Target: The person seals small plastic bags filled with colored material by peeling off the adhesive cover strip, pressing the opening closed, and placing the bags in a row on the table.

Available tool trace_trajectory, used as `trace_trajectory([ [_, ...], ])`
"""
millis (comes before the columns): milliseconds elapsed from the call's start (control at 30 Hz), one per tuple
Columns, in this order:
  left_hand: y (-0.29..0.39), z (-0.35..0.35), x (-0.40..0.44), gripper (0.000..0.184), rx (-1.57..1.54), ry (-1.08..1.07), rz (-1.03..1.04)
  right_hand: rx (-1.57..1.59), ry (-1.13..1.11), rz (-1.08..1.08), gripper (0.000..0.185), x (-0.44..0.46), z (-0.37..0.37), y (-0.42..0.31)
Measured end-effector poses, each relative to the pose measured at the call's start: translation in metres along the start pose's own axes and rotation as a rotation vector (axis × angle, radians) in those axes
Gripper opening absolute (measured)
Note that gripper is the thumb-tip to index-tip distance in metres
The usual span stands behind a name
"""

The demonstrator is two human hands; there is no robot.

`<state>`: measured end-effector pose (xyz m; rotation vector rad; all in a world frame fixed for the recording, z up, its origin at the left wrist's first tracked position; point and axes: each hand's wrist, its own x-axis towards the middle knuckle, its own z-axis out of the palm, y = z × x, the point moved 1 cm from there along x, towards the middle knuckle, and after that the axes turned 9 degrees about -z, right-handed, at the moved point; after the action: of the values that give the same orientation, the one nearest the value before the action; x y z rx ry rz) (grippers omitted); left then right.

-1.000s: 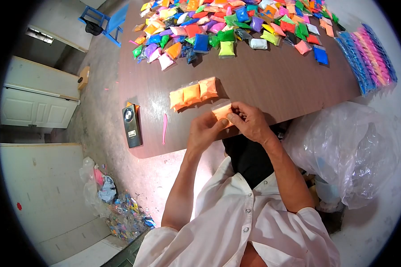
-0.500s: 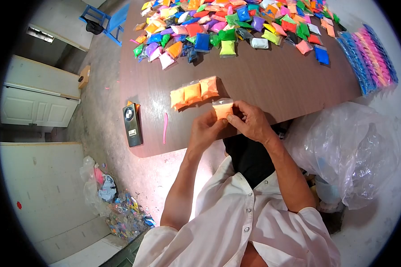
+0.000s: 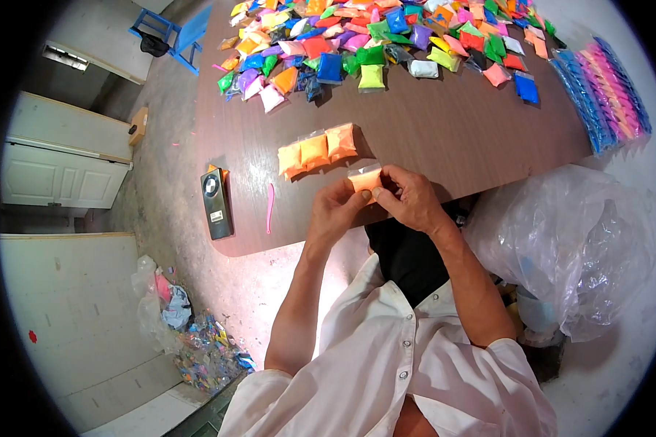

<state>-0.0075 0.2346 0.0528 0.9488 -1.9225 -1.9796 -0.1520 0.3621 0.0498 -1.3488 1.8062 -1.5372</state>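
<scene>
As I look down through the head view, both of my hands meet over the near edge of the desk (image 3: 481, 138), with one small clear packet of orange stuff (image 3: 366, 182) between them. My left hand (image 3: 333, 209) grasps its left side, the thumb laid across the lower front, and my right hand (image 3: 414, 202) grasps the other side the same way, the thumbs close together. The packet's clear top strip points away from me, towards the far edge. Just beyond it lie three orange packets (image 3: 315, 151), side by side in a slightly slanting row. Near the left corner closest to me a dark phone (image 3: 216, 207) rests beside the left edge, and something orange shows at its far end. Between the phone and my left hand lies a thin pink stick (image 3: 270, 209), roughly in line with the phone. A broad heap of coloured packets (image 3: 372, 76) covers the far part of the desktop. Along the right edge sit blue and pink strips (image 3: 601, 98) in clear wrapping, and below the near right corner bulges a large clear plastic bag (image 3: 561, 240).
</scene>
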Motion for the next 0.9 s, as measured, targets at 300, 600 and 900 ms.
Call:
trace_trajectory([
  [300, 0.007, 0.0, -0.002, 0.018, 0.137, 0.02, -0.045, 0.017, 0.051, 0.004, 0.022, -0.003, 0.001, 0.008],
  [600, 0.003, -0.001, -0.003, 0.02, 0.002, -0.017, -0.067, 0.034, 0.059, -0.011, 0.022, -0.003, 0.002, 0.005],
  [900, -0.002, -0.005, 0.001, 0.021, 0.09, 0.002, -0.104, 0.078, 0.057, 0.014, 0.022, -0.002, -0.001, 0.001],
])
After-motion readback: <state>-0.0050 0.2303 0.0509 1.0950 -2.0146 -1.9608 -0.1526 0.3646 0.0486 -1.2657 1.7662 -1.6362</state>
